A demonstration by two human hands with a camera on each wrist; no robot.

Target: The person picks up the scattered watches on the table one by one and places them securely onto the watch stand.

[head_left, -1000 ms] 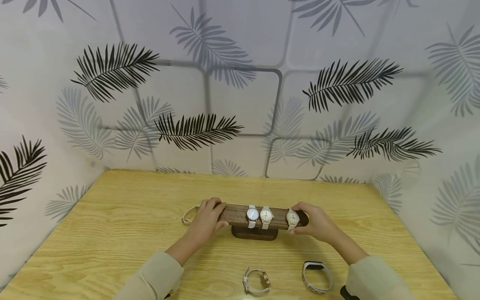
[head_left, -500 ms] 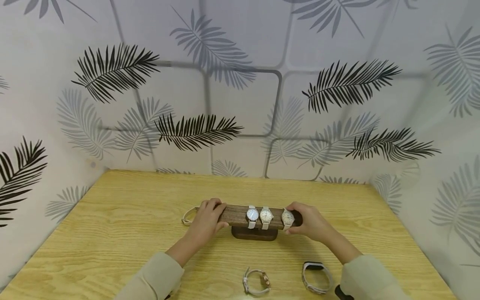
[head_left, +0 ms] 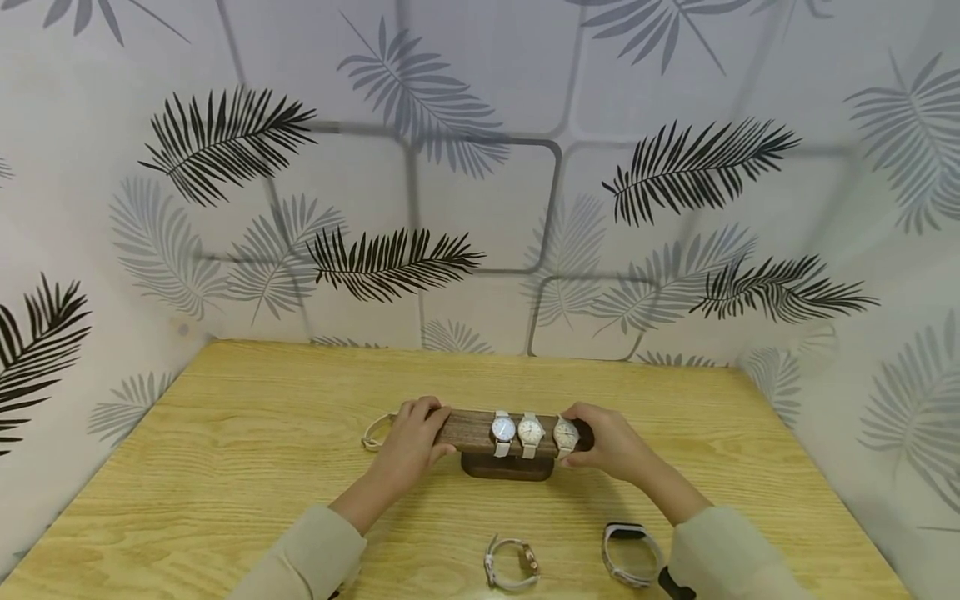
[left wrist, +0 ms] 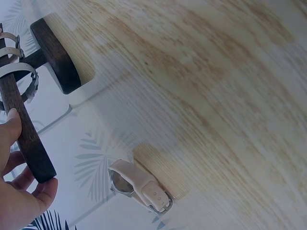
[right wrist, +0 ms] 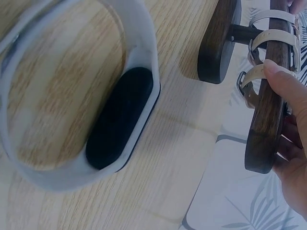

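A dark wooden watch stand point(head_left: 468, 429) with a horizontal bar and a rounded base point(head_left: 507, 467) stands mid-table. My left hand point(head_left: 408, 446) grips the bar's left end, thumb in front and fingers behind. Three pale-strapped watches circle the bar: a white-dial watch point(head_left: 503, 429), a cream-dial watch point(head_left: 531, 431) beside it, and a third watch point(head_left: 566, 434) towards the right end. My right hand point(head_left: 611, 442) holds this third watch, its thumb pressing the strap point(right wrist: 259, 73) in the right wrist view. There the bar's right end point(right wrist: 262, 148) projects past the strap.
Nearer me on the wooden table point(head_left: 247, 467) lie a small pale-strapped watch point(head_left: 512, 564) and a white fitness band point(head_left: 632, 554) with a black face. Another watch point(left wrist: 139, 187) lies behind my left hand. A leaf-patterned backdrop point(head_left: 480, 208) rises behind the table.
My right hand has slid the third watch leftward along the bar, closer to the other two. More of the bar's right end lies behind it. My left hand keeps its place.
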